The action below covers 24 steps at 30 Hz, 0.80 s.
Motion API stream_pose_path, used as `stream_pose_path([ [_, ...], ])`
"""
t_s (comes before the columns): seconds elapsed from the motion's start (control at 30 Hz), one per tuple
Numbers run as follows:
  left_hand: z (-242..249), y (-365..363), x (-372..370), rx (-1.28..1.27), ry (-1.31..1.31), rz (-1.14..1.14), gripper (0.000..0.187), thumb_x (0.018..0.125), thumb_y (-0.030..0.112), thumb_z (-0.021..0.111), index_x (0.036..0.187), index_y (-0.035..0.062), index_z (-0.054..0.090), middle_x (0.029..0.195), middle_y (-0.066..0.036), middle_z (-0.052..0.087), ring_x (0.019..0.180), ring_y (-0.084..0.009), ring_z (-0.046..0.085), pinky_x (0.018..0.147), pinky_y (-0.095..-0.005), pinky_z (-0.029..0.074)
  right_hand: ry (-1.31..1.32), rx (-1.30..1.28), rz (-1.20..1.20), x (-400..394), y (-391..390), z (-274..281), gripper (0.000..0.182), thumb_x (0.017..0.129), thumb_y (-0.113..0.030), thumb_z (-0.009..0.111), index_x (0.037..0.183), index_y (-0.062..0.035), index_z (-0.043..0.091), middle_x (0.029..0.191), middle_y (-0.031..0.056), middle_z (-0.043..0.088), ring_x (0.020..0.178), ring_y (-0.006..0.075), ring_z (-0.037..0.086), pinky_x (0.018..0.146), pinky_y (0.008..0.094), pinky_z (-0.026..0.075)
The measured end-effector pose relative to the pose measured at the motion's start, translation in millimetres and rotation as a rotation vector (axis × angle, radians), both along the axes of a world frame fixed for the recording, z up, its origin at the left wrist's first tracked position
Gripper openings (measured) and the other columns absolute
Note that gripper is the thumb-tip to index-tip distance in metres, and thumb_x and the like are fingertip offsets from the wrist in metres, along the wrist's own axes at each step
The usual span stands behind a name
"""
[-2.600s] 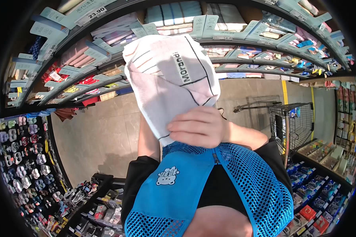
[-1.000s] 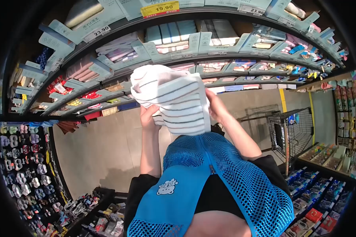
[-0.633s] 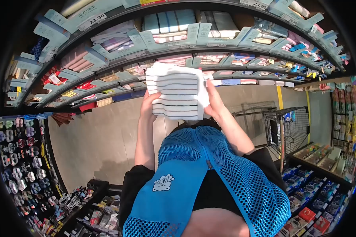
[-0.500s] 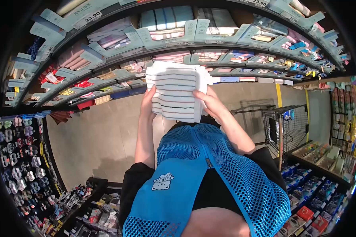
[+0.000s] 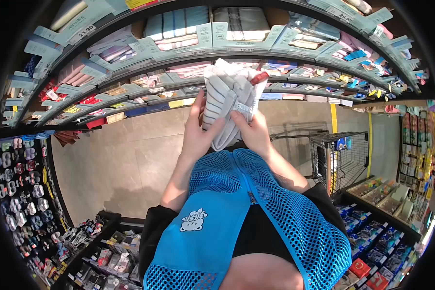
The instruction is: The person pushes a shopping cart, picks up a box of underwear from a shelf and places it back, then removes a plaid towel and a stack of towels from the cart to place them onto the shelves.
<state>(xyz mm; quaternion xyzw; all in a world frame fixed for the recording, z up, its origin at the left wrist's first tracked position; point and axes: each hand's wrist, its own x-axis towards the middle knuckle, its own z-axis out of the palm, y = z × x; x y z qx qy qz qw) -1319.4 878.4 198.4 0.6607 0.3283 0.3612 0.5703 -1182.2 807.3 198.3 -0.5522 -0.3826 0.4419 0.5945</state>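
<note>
A white towel with dark stripes point(image 5: 216, 102) is held up in front of the shelves, bunched and partly folded. Its grey-white inner layers and a small label face me, and a red patch shows at its upper right. My left hand point(image 5: 198, 126) grips the towel's left side, thumb across the front and fingers partly behind. On the other side my right hand point(image 5: 251, 129) pinches it near the label with the thumb on top.
Shelves of folded towels point(image 5: 179, 26) curve across the top. A black wire shopping cart point(image 5: 340, 157) stands at the right. Slippers point(image 5: 21, 193) hang at the far left. Bins of packaged goods point(image 5: 116, 253) lie lower left, others point(image 5: 372, 241) lower right.
The towel has turned from a flat striped face to a bunched, narrower shape showing its inner layers and label. My left hand has moved right and over its front. The view has shifted slightly.
</note>
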Motion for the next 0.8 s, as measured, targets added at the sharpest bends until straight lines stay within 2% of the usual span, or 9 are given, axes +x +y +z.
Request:
stream_pose_path([
  [0.07, -5, 4, 4, -0.393, -0.267, -0.04, 0.08, 0.078, 0.012, 0.065, 0.138, -0.0053, 0.014, 0.128, -0.022, 0.042, 0.118, -0.0251, 0.043, 0.096, -0.0382, 0.037, 0.102, 0.092, -0.14, 12, -2, -2, 0.021, 0.088, -0.008, 0.054, 0.106, 0.0032, 0.056, 0.095, 0.005, 0.062, 0.086, 0.0103, 0.056, 0.075, 0.0259, 0.047],
  [0.17, 4, -9, 20, -0.269, -0.215, -0.093, 0.074, 0.079, 0.008, 0.06, 0.137, -0.0058, 0.016, 0.131, -0.022, 0.04, 0.119, -0.0246, 0.043, 0.098, -0.036, 0.035, 0.21, 0.056, -0.129, 31, -10, 9, 0.022, 0.087, -0.008, 0.055, 0.106, 0.0033, 0.055, 0.093, 0.0045, 0.062, 0.084, 0.0096, 0.056, 0.073, 0.0246, 0.047],
  [0.2, 15, -17, 28, -0.037, -0.076, -0.135, 0.065, 0.082, 0.006, 0.055, 0.136, -0.0068, 0.02, 0.129, -0.02, 0.043, 0.118, -0.0238, 0.044, 0.099, -0.0332, 0.033, 0.14, 0.026, -0.128, 34, -15, 11, 0.024, 0.087, -0.008, 0.056, 0.108, 0.0035, 0.054, 0.096, 0.0056, 0.062, 0.087, 0.01, 0.057, 0.075, 0.0251, 0.047],
  [0.3, 21, -27, 50, -0.065, 0.005, -0.078, 0.059, 0.083, 0.002, 0.053, 0.134, -0.0082, 0.024, 0.127, -0.018, 0.045, 0.117, -0.0231, 0.045, 0.098, -0.031, 0.033, -0.11, 0.024, -0.163, 43, -22, 1, 0.026, 0.087, -0.009, 0.056, 0.11, 0.0032, 0.054, 0.099, 0.0067, 0.062, 0.09, 0.0108, 0.057, 0.078, 0.0262, 0.047],
  [0.37, 6, -26, 57, -0.119, -0.167, 0.033, 0.052, 0.086, 0.004, 0.05, 0.131, -0.0071, 0.028, 0.123, -0.016, 0.048, 0.115, -0.0221, 0.047, 0.096, -0.0301, 0.036, -0.016, 0.006, -0.126, 50, -27, 1, 0.027, 0.088, -0.01, 0.055, 0.111, 0.0038, 0.053, 0.103, 0.0087, 0.061, 0.093, 0.0132, 0.057, 0.08, 0.0275, 0.047],
  [0.43, 6, -20, 54, -0.519, -0.464, 0.193, 0.044, 0.089, 0.009, 0.045, 0.13, -0.0025, 0.034, 0.118, -0.014, 0.052, 0.111, -0.0219, 0.05, 0.095, -0.0319, 0.039, 0.306, 0.101, -0.195, 57, -29, -3, 0.028, 0.089, -0.014, 0.054, 0.111, 0.0033, 0.053, 0.1, 0.0076, 0.061, 0.088, 0.0121, 0.057, 0.077, 0.0257, 0.047],
  [0.6, 21, -28, 59, -0.633, -0.688, 0.304, 0.045, 0.089, 0.015, 0.041, 0.131, 0.0007, 0.034, 0.132, -0.011, 0.042, 0.121, -0.026, 0.041, 0.101, -0.0439, 0.033, 0.41, 0.152, -0.261, 69, -42, -13, 0.028, 0.089, -0.011, 0.054, 0.112, 0.0034, 0.051, 0.105, 0.0077, 0.059, 0.095, 0.0138, 0.056, 0.082, 0.0262, 0.045],
  [0.7, 25, -32, 59, -0.626, -0.868, 0.311, 0.048, 0.085, 0.009, 0.041, 0.131, 0.0008, 0.033, 0.132, -0.012, 0.042, 0.122, -0.0266, 0.04, 0.103, -0.0445, 0.03, 0.387, 0.184, -0.364, 73, -48, -11, 0.036, 0.089, -0.006, 0.047, 0.122, 0.006, 0.041, 0.119, 0.015, 0.051, 0.108, 0.0222, 0.052, 0.092, 0.0343, 0.043],
  [0.8, 31, -30, 49, -0.727, -1.052, 0.184, 0.054, 0.078, 0.003, 0.039, 0.132, 0.0007, 0.033, 0.137, -0.013, 0.037, 0.127, -0.0275, 0.034, 0.106, -0.0459, 0.024, 0.736, 0.202, -0.354, 84, -56, -10, 0.043, 0.084, -0.01, 0.041, 0.125, 0.0048, 0.038, 0.122, 0.0151, 0.049, 0.111, 0.0266, 0.05, 0.096, 0.0409, 0.039],
])
